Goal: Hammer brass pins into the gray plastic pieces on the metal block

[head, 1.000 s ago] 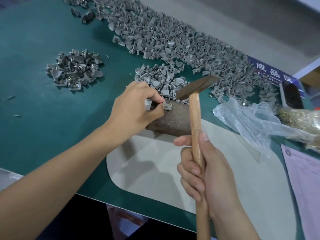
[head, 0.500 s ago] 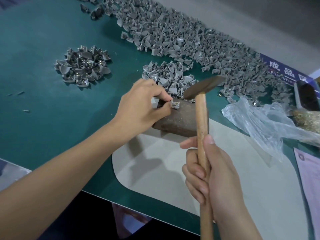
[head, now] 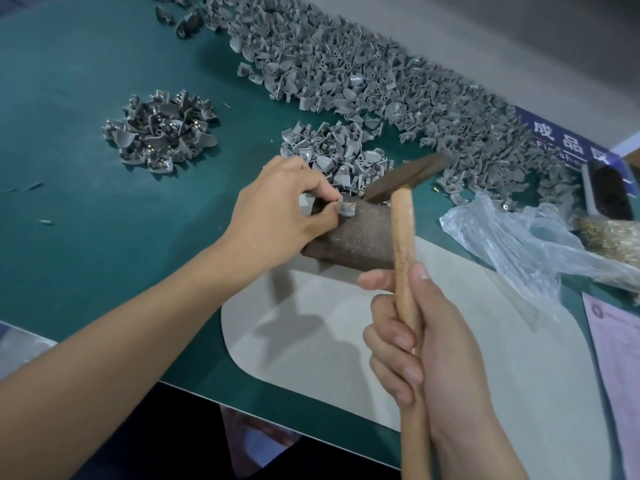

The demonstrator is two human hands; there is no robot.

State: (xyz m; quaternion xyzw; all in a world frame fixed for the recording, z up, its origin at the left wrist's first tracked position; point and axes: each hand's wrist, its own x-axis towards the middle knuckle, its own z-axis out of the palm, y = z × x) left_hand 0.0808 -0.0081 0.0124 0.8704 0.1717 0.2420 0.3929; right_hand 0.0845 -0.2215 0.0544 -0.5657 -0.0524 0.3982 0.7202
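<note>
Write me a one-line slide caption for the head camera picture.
Left hand steadies a gray plastic piece on the metal block while the right hand holds the hammer above it.

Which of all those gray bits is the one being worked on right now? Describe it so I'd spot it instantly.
Find the rusty brown metal block at the middle of the green table. On its top left end sits one small gray plastic piece, pinched by the left hand. Unlike the heaped pieces, it lies alone under the raised wooden-handled hammer.
</note>
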